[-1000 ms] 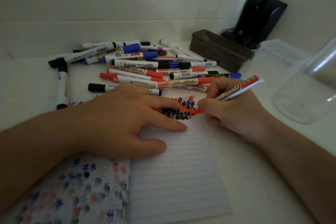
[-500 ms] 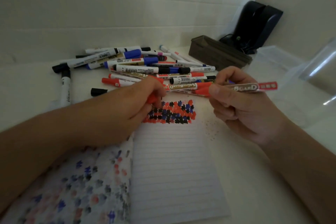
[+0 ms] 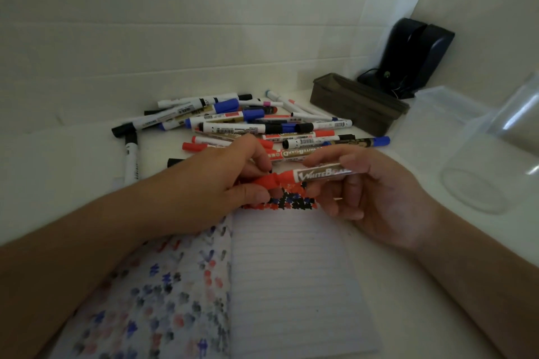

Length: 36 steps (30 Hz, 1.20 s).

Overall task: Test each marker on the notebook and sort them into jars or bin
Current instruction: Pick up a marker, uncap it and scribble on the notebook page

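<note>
This looks like a desk corner set up for stationery work, in a home or a small office (which of the two cannot be told). A white tabletop [image 3: 73,172] meets plain white panelled walls [image 3: 204,23] that close it in at the back and on the right. A loose heap of whiteboard markers [image 3: 256,122] lies across the tabletop, with an open lined notebook [image 3: 291,271] in front of it, its pages dotted with red, blue and black ink marks. In the far corner stands a dark device with a cable [image 3: 414,58], and beside it a brown plastic bin [image 3: 355,103] and clear plastic containers [image 3: 472,154].
</note>
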Each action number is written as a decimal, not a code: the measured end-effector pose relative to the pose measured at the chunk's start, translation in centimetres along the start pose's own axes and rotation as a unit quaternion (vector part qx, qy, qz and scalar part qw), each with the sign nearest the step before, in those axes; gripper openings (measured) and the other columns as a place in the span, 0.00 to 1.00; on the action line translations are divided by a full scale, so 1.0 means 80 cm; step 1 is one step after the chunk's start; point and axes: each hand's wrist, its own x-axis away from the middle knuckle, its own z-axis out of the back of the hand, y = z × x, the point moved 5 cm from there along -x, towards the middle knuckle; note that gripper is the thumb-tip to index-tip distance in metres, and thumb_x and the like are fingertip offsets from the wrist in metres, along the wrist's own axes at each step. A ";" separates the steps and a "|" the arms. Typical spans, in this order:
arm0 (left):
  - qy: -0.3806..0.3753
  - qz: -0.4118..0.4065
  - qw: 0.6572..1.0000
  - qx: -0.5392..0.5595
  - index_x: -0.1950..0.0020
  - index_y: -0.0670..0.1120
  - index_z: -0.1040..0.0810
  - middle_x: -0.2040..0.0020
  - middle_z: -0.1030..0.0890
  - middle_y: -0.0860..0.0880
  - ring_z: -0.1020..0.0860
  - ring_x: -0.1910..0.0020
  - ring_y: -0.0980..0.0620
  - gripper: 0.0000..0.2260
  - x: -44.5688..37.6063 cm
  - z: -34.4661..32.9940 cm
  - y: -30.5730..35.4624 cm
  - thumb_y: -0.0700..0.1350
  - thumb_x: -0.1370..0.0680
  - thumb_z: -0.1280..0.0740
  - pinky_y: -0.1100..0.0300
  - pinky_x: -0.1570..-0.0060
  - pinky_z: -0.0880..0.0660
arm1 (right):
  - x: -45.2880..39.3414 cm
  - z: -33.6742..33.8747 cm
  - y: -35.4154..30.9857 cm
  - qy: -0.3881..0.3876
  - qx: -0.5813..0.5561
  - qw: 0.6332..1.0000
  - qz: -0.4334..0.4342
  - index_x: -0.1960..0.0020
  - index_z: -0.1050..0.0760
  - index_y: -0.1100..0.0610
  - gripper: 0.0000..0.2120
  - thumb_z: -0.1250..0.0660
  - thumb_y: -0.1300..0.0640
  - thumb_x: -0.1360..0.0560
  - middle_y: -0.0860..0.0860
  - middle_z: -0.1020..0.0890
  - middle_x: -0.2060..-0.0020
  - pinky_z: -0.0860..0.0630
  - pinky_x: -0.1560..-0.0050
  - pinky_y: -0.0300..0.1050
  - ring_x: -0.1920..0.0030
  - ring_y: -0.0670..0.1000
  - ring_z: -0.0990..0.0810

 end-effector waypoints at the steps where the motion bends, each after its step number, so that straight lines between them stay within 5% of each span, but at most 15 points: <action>1: 0.001 -0.004 1.000 -0.003 0.45 0.61 0.32 0.46 0.17 0.69 0.20 0.47 0.70 0.09 0.000 0.000 0.000 0.50 0.19 0.33 0.69 0.50 0.24 | -0.002 -0.001 0.001 0.005 0.012 1.000 -0.004 0.51 0.17 0.53 0.12 0.39 0.56 0.26 0.62 0.16 0.59 0.37 0.78 0.37 0.70 0.54 0.23; 7: 0.053 -0.030 0.998 0.018 0.46 0.60 0.28 0.51 0.16 0.64 0.19 0.52 0.65 0.06 0.002 0.003 0.003 0.57 0.22 0.37 0.68 0.56 0.24 | 0.007 -0.003 -0.010 0.053 0.077 0.995 0.043 0.53 0.19 0.56 0.02 0.28 0.59 0.25 0.58 0.15 0.61 0.31 0.76 0.36 0.71 0.51 0.22; 11: 0.111 -0.057 0.990 0.066 0.46 0.60 0.25 0.53 0.17 0.64 0.19 0.54 0.62 0.03 0.005 0.015 0.009 0.53 0.19 0.37 0.70 0.58 0.26 | 0.016 -0.002 -0.026 0.075 0.165 0.979 0.097 0.49 0.12 0.50 0.08 0.27 0.56 0.27 0.56 0.14 0.59 0.30 0.73 0.40 0.69 0.51 0.22; 18: 0.116 -0.088 0.989 0.008 0.47 0.60 0.32 0.59 0.22 0.65 0.25 0.64 0.64 0.07 0.017 0.001 0.027 0.47 0.16 0.40 0.69 0.64 0.29 | 0.023 -0.037 -0.030 0.091 0.065 0.994 -0.012 0.57 0.19 0.56 0.08 0.31 0.55 0.21 0.56 0.22 0.68 0.33 0.76 0.36 0.73 0.50 0.28; 21: 0.134 -0.080 0.988 0.003 0.49 0.60 0.32 0.62 0.23 0.55 0.25 0.62 0.65 0.09 0.021 0.006 0.028 0.45 0.16 0.38 0.70 0.63 0.28 | 0.032 -0.052 -0.027 0.107 0.046 0.993 -0.024 0.57 0.21 0.56 0.10 0.33 0.57 0.17 0.55 0.22 0.68 0.33 0.76 0.36 0.73 0.49 0.28; 25: 0.100 -0.073 0.991 -0.047 0.51 0.59 0.33 0.58 0.25 0.58 0.26 0.58 0.70 0.11 0.018 -0.002 0.026 0.43 0.16 0.37 0.69 0.65 0.32 | 0.047 -0.063 -0.001 0.138 0.015 0.989 -0.041 0.55 0.21 0.56 0.09 0.34 0.57 0.17 0.55 0.21 0.66 0.34 0.76 0.37 0.72 0.49 0.27; 32: 0.134 -0.117 0.984 -0.025 0.41 0.61 0.29 0.50 0.22 0.62 0.25 0.50 0.66 0.07 0.009 0.006 0.024 0.50 0.17 0.35 0.67 0.57 0.29 | 0.064 -0.046 -0.016 0.203 -0.024 0.979 -0.009 0.47 0.18 0.54 0.07 0.35 0.57 0.17 0.54 0.24 0.68 0.36 0.74 0.39 0.71 0.49 0.29; 36: 0.151 -0.119 0.979 -0.067 0.30 0.65 0.33 0.42 0.26 0.66 0.28 0.42 0.66 0.18 0.006 0.012 -0.001 0.53 0.18 0.34 0.62 0.43 0.29 | 0.099 0.012 -0.076 0.361 -0.084 0.920 0.125 0.50 0.19 0.53 0.09 0.37 0.62 0.19 0.53 0.24 0.67 0.34 0.74 0.39 0.71 0.50 0.28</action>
